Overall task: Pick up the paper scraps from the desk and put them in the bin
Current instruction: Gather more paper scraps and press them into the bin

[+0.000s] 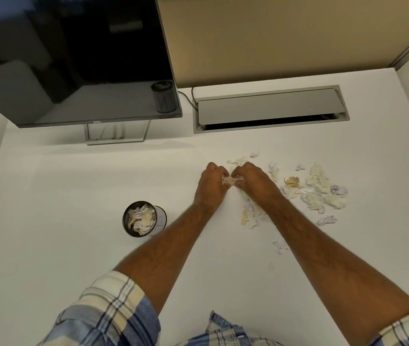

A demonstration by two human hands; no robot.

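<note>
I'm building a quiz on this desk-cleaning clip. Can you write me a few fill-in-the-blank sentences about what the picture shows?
1. Both hands, the left hand and the right hand, together hold a wad of ____.
2. The bin stands on the desk to the ____ of the hands.
3. The bin already holds ____.
4. Most loose scraps lie to the ____ of the hands.

Missing words: paper; left; scraps; right

One bin, one monitor, two hands, and over a dozen loose paper scraps.
</note>
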